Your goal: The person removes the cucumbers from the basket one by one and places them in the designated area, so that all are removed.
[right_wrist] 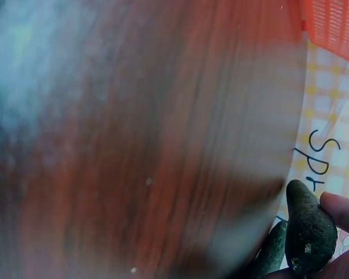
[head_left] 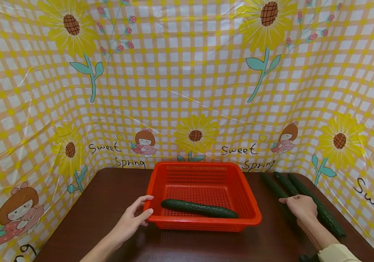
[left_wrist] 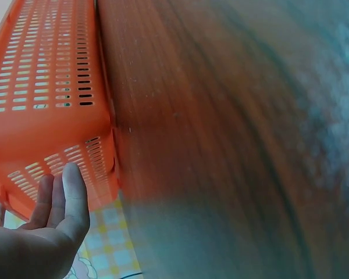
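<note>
A red plastic basket (head_left: 203, 220) with slotted walls stands on the table, one dark green cucumber (head_left: 200, 209) lying inside along its near wall. My left hand (head_left: 129, 219) grips the basket's near left corner, thumb at the rim; the left wrist view shows its fingers (left_wrist: 75, 189) against the slotted outer wall. To the right of the basket, my right hand (head_left: 302, 208) holds the leftmost of three cucumbers, the held cucumber (right_wrist: 309, 238) showing end-on between thumb and fingers in the right wrist view. Beside it lie a middle cucumber (head_left: 286, 183), partly hidden by the hand, and a right-hand cucumber (head_left: 330, 219).
The dark brown table (head_left: 118, 185) ends at a checked cloth backdrop (head_left: 180, 94) with sunflowers, which rises behind and on both sides. The basket stands near the table's middle, with the cucumbers along the right edge.
</note>
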### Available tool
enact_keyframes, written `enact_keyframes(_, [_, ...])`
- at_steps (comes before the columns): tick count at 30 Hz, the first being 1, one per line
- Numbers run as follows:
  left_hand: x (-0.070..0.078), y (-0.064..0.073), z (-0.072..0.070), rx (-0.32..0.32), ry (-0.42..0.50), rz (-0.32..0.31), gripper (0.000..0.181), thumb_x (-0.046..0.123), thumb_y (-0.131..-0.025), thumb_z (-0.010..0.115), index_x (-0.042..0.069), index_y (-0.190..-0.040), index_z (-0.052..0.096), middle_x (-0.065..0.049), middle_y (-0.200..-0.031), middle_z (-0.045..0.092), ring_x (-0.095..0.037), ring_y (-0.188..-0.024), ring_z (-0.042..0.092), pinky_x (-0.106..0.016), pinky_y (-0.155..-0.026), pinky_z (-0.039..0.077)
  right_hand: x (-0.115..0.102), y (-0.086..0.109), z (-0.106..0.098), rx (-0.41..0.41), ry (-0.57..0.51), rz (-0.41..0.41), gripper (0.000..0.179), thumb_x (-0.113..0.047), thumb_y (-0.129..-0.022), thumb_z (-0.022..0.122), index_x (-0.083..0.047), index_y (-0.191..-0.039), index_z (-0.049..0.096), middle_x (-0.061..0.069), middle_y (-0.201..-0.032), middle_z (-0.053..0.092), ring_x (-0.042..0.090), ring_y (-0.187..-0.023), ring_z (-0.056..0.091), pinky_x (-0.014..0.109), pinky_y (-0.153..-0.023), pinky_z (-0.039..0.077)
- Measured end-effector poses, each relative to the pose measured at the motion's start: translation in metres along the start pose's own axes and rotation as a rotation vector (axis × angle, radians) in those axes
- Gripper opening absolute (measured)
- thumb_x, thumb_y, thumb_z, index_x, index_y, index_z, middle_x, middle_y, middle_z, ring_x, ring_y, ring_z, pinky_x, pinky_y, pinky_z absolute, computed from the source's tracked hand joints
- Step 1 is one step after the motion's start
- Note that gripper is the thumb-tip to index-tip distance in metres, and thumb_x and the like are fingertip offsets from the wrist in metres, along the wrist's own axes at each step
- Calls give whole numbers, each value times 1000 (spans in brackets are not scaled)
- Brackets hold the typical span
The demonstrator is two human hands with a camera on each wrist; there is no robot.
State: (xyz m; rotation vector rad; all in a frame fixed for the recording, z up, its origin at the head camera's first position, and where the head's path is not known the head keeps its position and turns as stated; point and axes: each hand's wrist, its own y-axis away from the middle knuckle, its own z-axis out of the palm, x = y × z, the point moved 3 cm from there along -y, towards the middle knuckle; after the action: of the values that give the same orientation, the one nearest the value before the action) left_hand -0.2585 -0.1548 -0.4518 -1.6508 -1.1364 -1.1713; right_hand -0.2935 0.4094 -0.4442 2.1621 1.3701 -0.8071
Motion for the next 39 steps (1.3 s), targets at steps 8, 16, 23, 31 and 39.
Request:
enact_keyframes(8, [2,0,0,1,-4,1,44,22,-100,63,14,-142,50,-23,-129,55,-21,-90,61,-33,-73,57,8,-3,-3,41,-2,24,38,-25,-90,60,-20,-52,53,16,-86,73,29,-65,59,32,-50,38])
enact_keyframes(16, [3,1,0,-7,-11,7,48,28,-100,64,13,-142,50,-24,-127,55,-20,-89,61,-34,-74,57,13,-3,-3,5,45,55,38,-26,-89,56,-21,-52,51,0,-57,56,15,-48,37,28,-45,30])
enact_keyframes(23, [1,0,0,-5,-10,10,49,29,-99,65,13,-142,50,-23,-127,55,-20,-90,61,-34,-73,57,16,-8,-6,-12,95,85,44,-37,-87,68,-25,-52,43,-8,-51,29,13,-49,32,29,-45,30])
enact_keyframes(31, [1,-1,-1,-8,-12,12,47,26,-100,63,14,-143,49,-23,-126,55,-20,-89,61,-32,-73,57,22,-17,-11,-66,165,46,38,-36,-87,68,-20,-57,51,-1,-55,45,20,-53,45,33,-47,39])
enact_keyframes(39, [1,1,-1,-13,-2,4,48,28,-100,64,14,-143,48,-23,-127,54,-20,-89,61,-32,-74,57,25,-26,-15,-128,236,47,34,-41,-87,72,-7,-85,71,30,-97,64,42,-75,61,48,-55,50])
